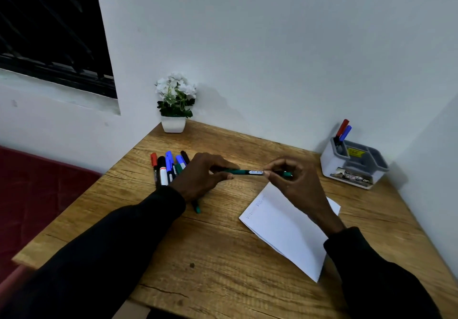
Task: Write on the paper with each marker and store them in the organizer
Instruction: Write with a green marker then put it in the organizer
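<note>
A green marker (247, 172) is held level above the wooden desk (223, 256), one end in each hand. My left hand (202, 176) pinches its left end and my right hand (292, 182) pinches its right end. Under my right hand lies a white sheet of paper (285, 229) with faint writing along its upper left edge. Several markers (166, 167) in red, black, blue and green lie in a bunch at the left, partly hidden by my left hand. One more green marker (197, 208) pokes out below my left wrist. The grey organizer (357, 165) at the back right holds a red marker (343, 126) and a blue marker (345, 132).
A small white pot of white flowers (174, 105) stands at the desk's back left corner. White walls close in behind and on the right. A dark window is at upper left, and a red surface (37, 194) lies below the desk's left edge.
</note>
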